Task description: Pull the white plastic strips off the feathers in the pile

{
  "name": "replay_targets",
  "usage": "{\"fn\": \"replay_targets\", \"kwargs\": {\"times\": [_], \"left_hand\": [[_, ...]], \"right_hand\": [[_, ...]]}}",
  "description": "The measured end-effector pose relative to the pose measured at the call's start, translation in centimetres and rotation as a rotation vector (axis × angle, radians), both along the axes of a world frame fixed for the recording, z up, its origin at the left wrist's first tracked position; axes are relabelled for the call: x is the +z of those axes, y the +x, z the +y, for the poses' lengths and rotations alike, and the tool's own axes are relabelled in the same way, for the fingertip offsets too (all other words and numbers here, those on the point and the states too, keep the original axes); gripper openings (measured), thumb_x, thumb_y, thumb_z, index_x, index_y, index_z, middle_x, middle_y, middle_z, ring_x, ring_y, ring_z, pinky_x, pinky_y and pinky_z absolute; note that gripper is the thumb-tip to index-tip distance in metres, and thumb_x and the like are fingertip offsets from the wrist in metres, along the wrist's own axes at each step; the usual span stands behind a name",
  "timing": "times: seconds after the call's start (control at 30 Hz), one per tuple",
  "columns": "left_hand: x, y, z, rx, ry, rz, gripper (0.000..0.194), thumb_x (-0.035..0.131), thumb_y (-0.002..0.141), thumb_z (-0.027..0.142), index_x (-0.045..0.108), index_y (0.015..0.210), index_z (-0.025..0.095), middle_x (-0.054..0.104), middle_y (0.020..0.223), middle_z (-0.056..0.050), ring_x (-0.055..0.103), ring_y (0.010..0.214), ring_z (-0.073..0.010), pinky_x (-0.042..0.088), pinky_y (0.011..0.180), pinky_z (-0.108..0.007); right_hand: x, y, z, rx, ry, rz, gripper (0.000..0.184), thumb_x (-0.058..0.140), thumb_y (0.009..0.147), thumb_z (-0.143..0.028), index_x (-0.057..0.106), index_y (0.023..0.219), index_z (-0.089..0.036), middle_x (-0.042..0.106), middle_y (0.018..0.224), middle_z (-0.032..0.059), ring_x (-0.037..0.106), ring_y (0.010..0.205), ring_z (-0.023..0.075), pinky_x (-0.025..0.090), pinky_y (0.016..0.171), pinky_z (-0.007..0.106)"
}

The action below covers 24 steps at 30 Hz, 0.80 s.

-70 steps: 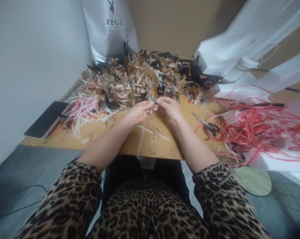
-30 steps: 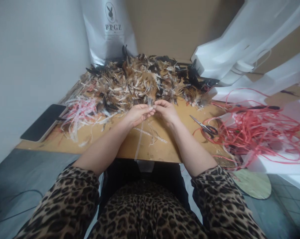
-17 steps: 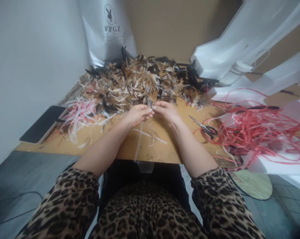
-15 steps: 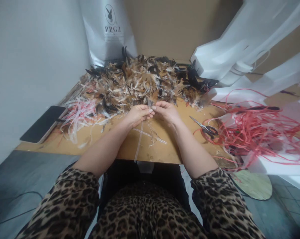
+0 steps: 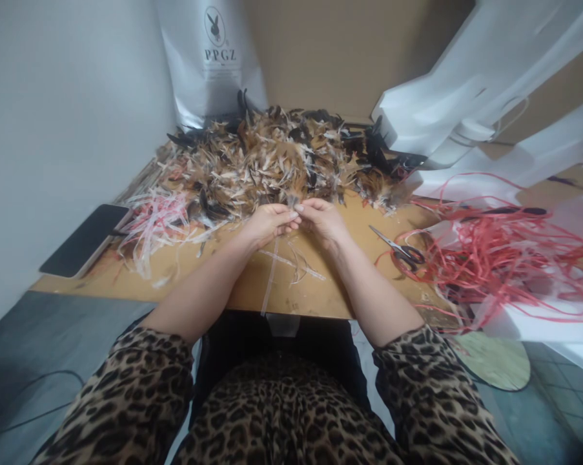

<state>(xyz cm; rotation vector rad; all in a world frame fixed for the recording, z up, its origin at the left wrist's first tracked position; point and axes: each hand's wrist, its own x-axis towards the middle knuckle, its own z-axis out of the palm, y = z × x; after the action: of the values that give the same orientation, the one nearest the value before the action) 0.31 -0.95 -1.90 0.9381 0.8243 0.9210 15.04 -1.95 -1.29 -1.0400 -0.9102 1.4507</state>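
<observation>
My left hand and my right hand meet fingertip to fingertip above the table, just in front of a big heap of brown, black and white feathers. Both pinch the base of a small feather tuft, greyish below and brown at its tip, which points away from me. My fingers cover its lower end. Under my hands, clear strips and a few thin feathers lie on the wood, one strip reaching the near edge.
Scissors lie right of my hands, beside tangled red and pink strips. White and pink strips and a phone-like slab are at the left. A white printed bag stands behind the feathers on the wooden table.
My hands keep almost the same place and grip. The feather tuft's tip sits slightly lower and looks more spread. Nothing else has visibly moved.
</observation>
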Motion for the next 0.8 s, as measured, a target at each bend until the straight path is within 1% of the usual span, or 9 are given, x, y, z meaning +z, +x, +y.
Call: {"fn": "replay_targets", "kwargs": {"times": [0.17, 0.23, 0.3, 0.37, 0.43, 0.57, 0.7, 0.73, 0.8], "left_hand": [[0.2, -0.1, -0.1, -0.019, -0.002, -0.007, 0.007, 0.068, 0.078, 0.008, 0.068, 0.071, 0.007, 0.069, 0.067, -0.005, 0.061, 0.053, -0.0055, 0.045, 0.049, -0.014], [0.2, -0.1, -0.1, -0.019, -0.012, -0.013, 0.006, 0.068, 0.079, 0.01, 0.069, 0.074, 0.006, 0.071, 0.072, -0.006, 0.063, 0.056, -0.0058, 0.046, 0.05, -0.014], [0.1, -0.2, 0.1, -0.004, -0.027, -0.035, 0.007, 0.069, 0.08, 0.013, 0.069, 0.078, 0.007, 0.073, 0.079, -0.008, 0.064, 0.06, -0.0058, 0.047, 0.052, -0.014], [-0.1, -0.3, 0.3, 0.02, -0.048, -0.065, 0.007, 0.07, 0.08, 0.014, 0.068, 0.079, 0.007, 0.074, 0.082, -0.008, 0.065, 0.06, -0.0055, 0.047, 0.052, -0.013], [-0.2, -0.4, 0.5, 0.045, -0.07, -0.082, 0.006, 0.069, 0.081, 0.013, 0.067, 0.078, 0.008, 0.073, 0.081, -0.008, 0.064, 0.059, -0.005, 0.047, 0.051, -0.013], [-0.3, -0.4, 0.7, 0.054, -0.08, -0.102, 0.007, 0.064, 0.083, 0.01, 0.067, 0.078, 0.007, 0.072, 0.077, -0.007, 0.062, 0.056, -0.0043, 0.046, 0.049, -0.012], [-0.2, -0.3, 0.6, 0.063, -0.086, -0.106, 0.007, 0.064, 0.084, 0.01, 0.066, 0.078, 0.008, 0.072, 0.077, -0.006, 0.062, 0.055, -0.0036, 0.046, 0.048, -0.012], [-0.1, -0.3, 0.5, 0.065, -0.089, -0.104, 0.007, 0.064, 0.084, 0.011, 0.066, 0.078, 0.008, 0.072, 0.077, -0.006, 0.061, 0.055, -0.0036, 0.045, 0.048, -0.012], [-0.1, -0.3, 0.5, 0.066, -0.092, -0.1, 0.006, 0.065, 0.083, 0.011, 0.066, 0.078, 0.008, 0.073, 0.078, -0.006, 0.062, 0.055, -0.0037, 0.046, 0.049, -0.012]], "right_hand": [[0.2, 0.4, 0.2, 0.01, -0.003, -0.022, 0.042, 0.089, 0.044, -0.042, 0.065, 0.069, -0.019, 0.063, 0.058, -0.0039, 0.055, 0.054, 0.0087, 0.045, 0.056, 0.023], [0.6, 1.3, 0.4, -0.06, 0.028, -0.065, 0.039, 0.086, 0.048, -0.043, 0.067, 0.073, -0.019, 0.063, 0.06, -0.0035, 0.055, 0.055, 0.0087, 0.044, 0.056, 0.023], [0.9, 2.6, 0.8, -0.171, 0.099, -0.171, 0.034, 0.082, 0.055, -0.041, 0.068, 0.076, -0.019, 0.063, 0.062, -0.0032, 0.053, 0.056, 0.0086, 0.042, 0.057, 0.023], [1.0, 4.0, 1.2, -0.273, 0.185, -0.342, 0.026, 0.077, 0.06, -0.037, 0.069, 0.075, -0.018, 0.061, 0.061, -0.0029, 0.051, 0.055, 0.0088, 0.041, 0.057, 0.024], [0.7, 5.2, 1.7, -0.293, 0.242, -0.547, 0.022, 0.071, 0.064, -0.035, 0.069, 0.073, -0.016, 0.063, 0.065, -0.0007, 0.052, 0.058, 0.0106, 0.042, 0.06, 0.025], [-0.5, 5.8, 2.2, -0.207, 0.271, -0.972, 0.02, 0.062, 0.071, -0.032, 0.07, 0.075, -0.014, 0.067, 0.07, 0.0037, 0.057, 0.065, 0.0145, 0.044, 0.065, 0.027], [-0.9, 5.2, 1.8, -0.078, 0.279, -1.436, 0.023, 0.063, 0.073, -0.033, 0.073, 0.086, -0.017, 0.069, 0.096, 0.0105, 0.062, 0.083, 0.0217, 0.045, 0.074, 0.033], [-0.8, 5.1, 1.7, -0.054, 0.267, -1.515, 0.023, 0.063, 0.074, -0.032, 0.073, 0.088, -0.018, 0.069, 0.101, 0.012, 0.062, 0.087, 0.0236, 0.045, 0.076, 0.034], [-0.6, 5.1, 1.7, -0.036, 0.24, -1.607, 0.021, 0.058, 0.076, -0.027, 0.073, 0.088, -0.017, 0.068, 0.103, 0.0143, 0.062, 0.09, 0.0257, 0.045, 0.078, 0.037]]}}
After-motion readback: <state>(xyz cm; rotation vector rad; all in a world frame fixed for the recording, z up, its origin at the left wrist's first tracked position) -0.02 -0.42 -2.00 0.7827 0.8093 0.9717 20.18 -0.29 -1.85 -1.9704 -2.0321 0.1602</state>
